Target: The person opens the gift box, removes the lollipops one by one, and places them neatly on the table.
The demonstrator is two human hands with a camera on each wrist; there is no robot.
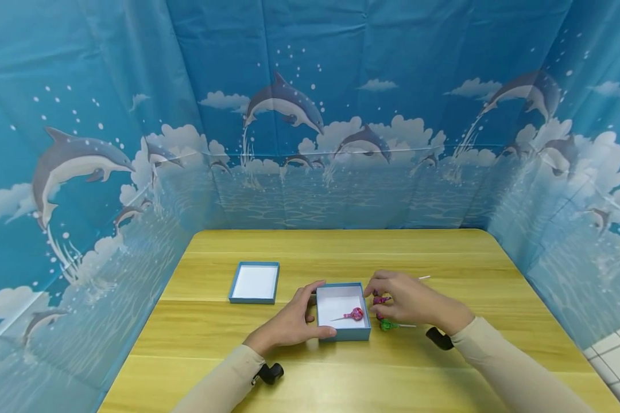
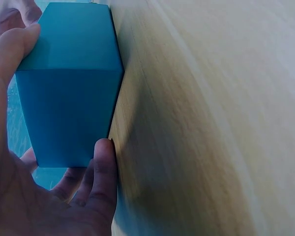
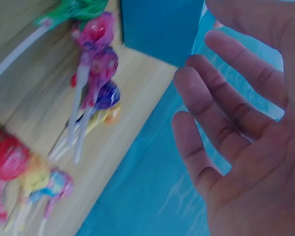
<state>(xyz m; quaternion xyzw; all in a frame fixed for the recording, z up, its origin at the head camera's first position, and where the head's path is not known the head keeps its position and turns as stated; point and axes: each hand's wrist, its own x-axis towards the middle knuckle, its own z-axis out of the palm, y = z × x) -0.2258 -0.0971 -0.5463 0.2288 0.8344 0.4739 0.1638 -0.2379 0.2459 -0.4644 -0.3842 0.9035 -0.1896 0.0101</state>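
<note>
My left hand (image 1: 291, 320) grips a small blue box (image 1: 344, 334), its thumb on the near wall and its fingers reaching around the left and far sides. The box is white inside, and one pink lollipop (image 1: 356, 314) lies in it with its stick to the left. In the left wrist view the box's blue outer walls (image 2: 69, 113) fill the hand's span. My right hand (image 1: 405, 298) hovers just right of the box over several lollipops, palm bare and fingers loosely bent. A green lollipop (image 1: 387, 324) and a purple-wrapped one (image 1: 381, 300) show beside it; others are partly hidden.
The blue lid (image 1: 255, 283), white inside, lies inner side up on the wooden table (image 1: 212, 344) left of the box. In the right wrist view a red lollipop (image 3: 9, 155) lies in a second cluster. A dolphin-print curtain (image 1: 289, 189) encloses the table's back and sides.
</note>
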